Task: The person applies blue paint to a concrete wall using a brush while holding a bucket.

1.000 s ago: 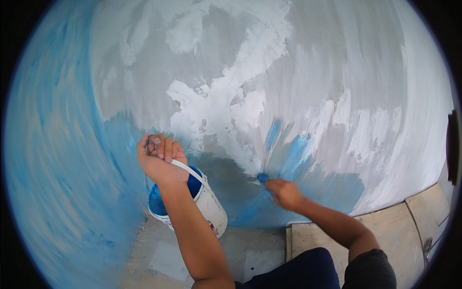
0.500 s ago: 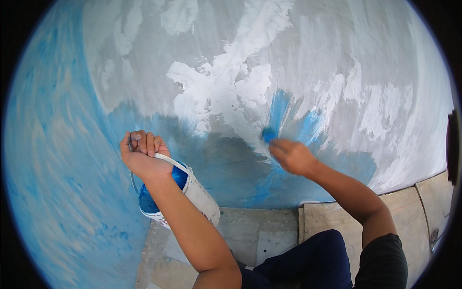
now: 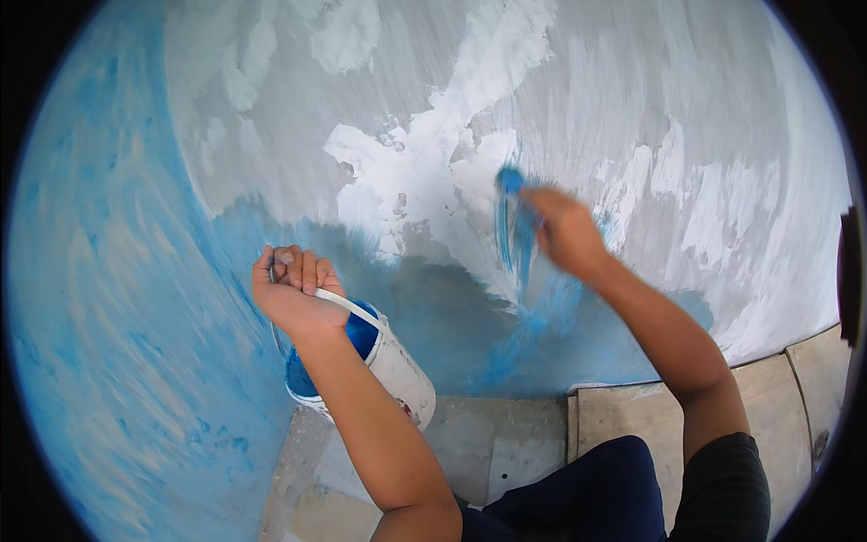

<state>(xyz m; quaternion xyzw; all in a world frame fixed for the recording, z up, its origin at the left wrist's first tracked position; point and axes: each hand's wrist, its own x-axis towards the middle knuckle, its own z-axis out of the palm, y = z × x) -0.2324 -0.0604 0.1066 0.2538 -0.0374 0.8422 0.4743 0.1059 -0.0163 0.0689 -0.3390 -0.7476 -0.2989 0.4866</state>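
My left hand (image 3: 300, 287) is curled closed around the pale handle of a white bucket (image 3: 403, 372), which hangs tilted below the wrist. Blue paint (image 3: 361, 336) shows inside it, partly hidden behind my forearm. My right hand (image 3: 569, 233) grips a paintbrush (image 3: 510, 179) whose blue-loaded bristles press on the grey and white wall (image 3: 596, 99). The brush's handle is mostly hidden in my fingers. Fresh blue streaks (image 3: 515, 244) run down the wall below the bristles.
To the left a side wall (image 3: 117, 298) brushed in light blue meets the grey wall at a corner. Wooden boards (image 3: 686, 411) lie along the wall's foot at right, beside a grey, stained floor (image 3: 461, 434). My bent knee (image 3: 587, 483) shows at the bottom.
My right hand has moved the brush up the wall, leaving blue streaks beneath it. In the picture, my left hand and the bucket sit slightly further right.
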